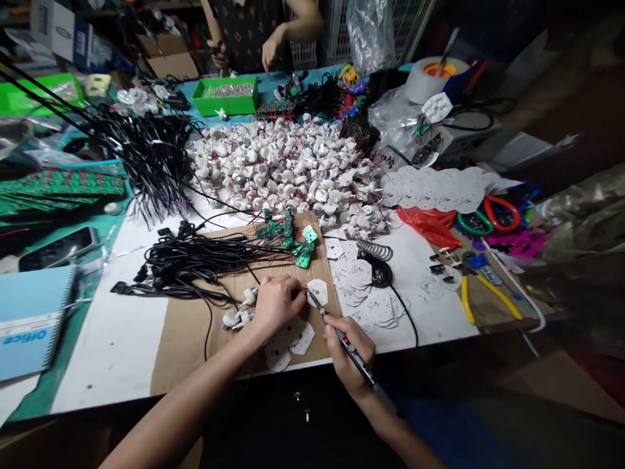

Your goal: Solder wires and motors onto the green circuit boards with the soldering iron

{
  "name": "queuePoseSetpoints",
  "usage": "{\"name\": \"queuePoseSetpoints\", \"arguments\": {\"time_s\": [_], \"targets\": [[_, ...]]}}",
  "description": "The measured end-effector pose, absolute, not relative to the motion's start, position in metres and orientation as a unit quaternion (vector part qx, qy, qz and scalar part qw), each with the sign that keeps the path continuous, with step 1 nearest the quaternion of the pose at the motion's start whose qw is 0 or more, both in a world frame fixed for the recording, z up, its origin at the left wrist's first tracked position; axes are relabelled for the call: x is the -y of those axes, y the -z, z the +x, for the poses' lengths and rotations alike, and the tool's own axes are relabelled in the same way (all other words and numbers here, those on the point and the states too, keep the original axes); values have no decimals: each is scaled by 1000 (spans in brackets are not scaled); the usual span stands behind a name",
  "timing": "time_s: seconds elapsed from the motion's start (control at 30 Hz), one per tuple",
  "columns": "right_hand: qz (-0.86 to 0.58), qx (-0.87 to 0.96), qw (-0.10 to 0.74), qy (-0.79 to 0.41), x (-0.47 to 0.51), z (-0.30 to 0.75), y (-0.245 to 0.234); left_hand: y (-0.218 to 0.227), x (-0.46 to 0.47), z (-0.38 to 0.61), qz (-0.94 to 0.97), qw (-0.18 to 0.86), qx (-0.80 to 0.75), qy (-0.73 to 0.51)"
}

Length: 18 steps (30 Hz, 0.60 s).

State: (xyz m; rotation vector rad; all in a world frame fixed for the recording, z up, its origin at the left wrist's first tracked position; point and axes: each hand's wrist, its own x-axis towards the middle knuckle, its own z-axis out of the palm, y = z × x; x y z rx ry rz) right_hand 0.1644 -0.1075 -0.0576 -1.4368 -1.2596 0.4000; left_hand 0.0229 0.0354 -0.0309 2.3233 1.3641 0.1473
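My right hand (347,352) is wrapped like a pen grip round a black soldering iron (359,362), whose tip reaches up-left toward a white hexagonal board (318,291) on the brown cardboard (185,339). My left hand (276,303) is closed just left of that board, fingers pinched at its edge; what they hold is hidden. White parts with wires (237,317) lie beside the left wrist. More white hexagonal boards (288,342) lie under and below the left hand.
A big heap of white parts (288,169) fills the table middle. Black cables (190,260) lie left, small green circuit boards (288,238) ahead, white disc boards (366,293) right, yellow-handled pliers (481,293) far right. Another person (273,32) stands behind a green tray (225,96).
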Motion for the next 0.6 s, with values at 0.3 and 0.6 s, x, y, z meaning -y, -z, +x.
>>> {"name": "queuePoseSetpoints", "arguments": {"time_s": [0.3, 0.6], "targets": [[-624, 434, 609, -226, 116, 165, 66, 37, -32, 22, 852, 198, -481, -65], [-626, 395, 631, -232, 117, 164, 72, -8, -93, 43, 899, 89, -401, -155]]}}
